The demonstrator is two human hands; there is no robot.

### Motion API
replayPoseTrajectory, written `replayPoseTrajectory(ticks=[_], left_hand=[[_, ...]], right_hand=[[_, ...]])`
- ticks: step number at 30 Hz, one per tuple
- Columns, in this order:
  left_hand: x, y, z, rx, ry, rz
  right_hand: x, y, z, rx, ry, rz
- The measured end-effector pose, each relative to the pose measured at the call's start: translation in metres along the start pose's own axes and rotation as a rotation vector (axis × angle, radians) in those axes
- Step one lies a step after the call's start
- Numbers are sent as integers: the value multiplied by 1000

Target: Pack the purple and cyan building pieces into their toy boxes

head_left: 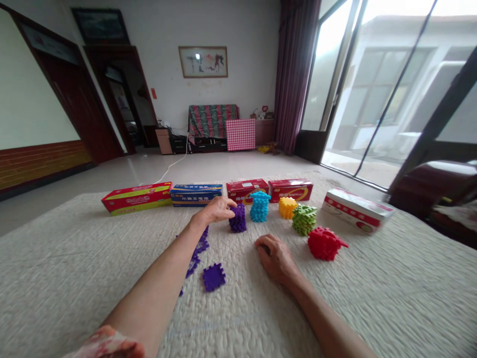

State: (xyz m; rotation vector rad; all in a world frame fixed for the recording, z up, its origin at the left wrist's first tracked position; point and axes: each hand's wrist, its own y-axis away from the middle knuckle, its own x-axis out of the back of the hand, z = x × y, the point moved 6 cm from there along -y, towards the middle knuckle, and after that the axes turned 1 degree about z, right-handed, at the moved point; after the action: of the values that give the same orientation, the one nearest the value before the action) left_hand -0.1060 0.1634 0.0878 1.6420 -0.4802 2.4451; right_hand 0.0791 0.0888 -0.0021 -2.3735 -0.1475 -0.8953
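Observation:
My left hand [216, 210] reaches to a stack of purple notched tiles [238, 221], thumb and fingers closed at its upper left edge. Several loose purple tiles lie partly hidden behind my left forearm. One single purple tile [213, 277] lies flat between my arms. On the cloth, my right hand [276, 256] rests with its fingers curled in and nothing showing in them. Beyond it stand a light-blue stack [260, 207], a yellow stack [287, 208], a green stack [304, 220] and a red stack [325, 243] of similar tiles.
Along the far side of the quilted cloth [372, 298] stand a red and yellow box [137, 198], a blue box [196, 195], two dark red boxes [247, 188] and, at the right, a white and red box [357, 211]. A brown armchair [436, 191] stands at the far right.

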Motion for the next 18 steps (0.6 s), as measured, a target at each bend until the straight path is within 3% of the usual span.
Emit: replayPoseTrajectory(ticks=[4, 9, 13, 18], left_hand=[[-3, -2, -1, 17, -1, 4], [10, 16, -2, 66, 12, 102], [21, 46, -22, 170, -39, 110], [18, 95, -60, 255, -55, -13]], right_hand=[[1, 0, -1, -4, -9, 10], [1, 0, -2, -9, -4, 14], [1, 0, -2, 13, 7, 15], [2, -1, -3, 19, 23, 0]])
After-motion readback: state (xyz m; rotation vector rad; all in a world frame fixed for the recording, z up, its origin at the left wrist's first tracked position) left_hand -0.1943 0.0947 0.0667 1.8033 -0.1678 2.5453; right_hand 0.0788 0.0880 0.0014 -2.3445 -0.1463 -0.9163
